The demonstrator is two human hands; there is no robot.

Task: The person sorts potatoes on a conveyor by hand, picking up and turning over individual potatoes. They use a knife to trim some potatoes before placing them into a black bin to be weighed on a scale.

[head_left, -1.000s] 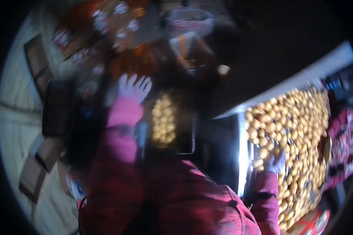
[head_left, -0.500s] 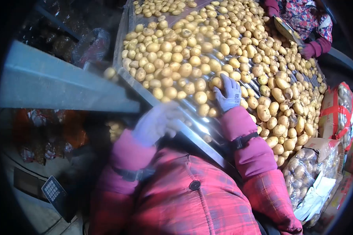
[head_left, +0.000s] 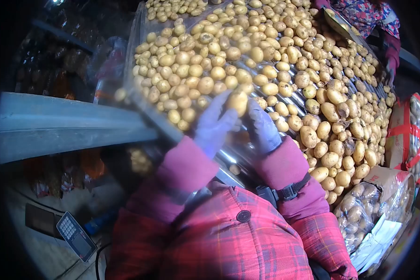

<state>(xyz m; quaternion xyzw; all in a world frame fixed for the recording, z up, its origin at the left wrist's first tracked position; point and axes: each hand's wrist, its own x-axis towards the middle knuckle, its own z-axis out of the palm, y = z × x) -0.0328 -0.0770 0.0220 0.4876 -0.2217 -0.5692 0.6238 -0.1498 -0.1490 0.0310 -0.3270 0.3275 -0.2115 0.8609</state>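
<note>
A larger yellow potato is between my two gloved hands, raised over the roller table. My left hand, in a pale lavender glove, closes on its left side with finger and thumb. From the other side my right hand, gloved alike, curves in with its fingertips at the potato's right edge. Beneath the hands there is a blurred brownish patch. Loose potatoes spread over the rollers ahead and to the right, and a small potato lies near the front edge.
A blue-grey metal beam juts in from the left. Lower left is a keypad device. Bagged potatoes and a red-taped box stand at right. Across the table, another person has a tray-like scoop.
My left hand has moved up and right from the table edge to the potato. My right hand has drawn slightly left and down, and a potato is now lifted between them. The other person's near hand has lowered.
</note>
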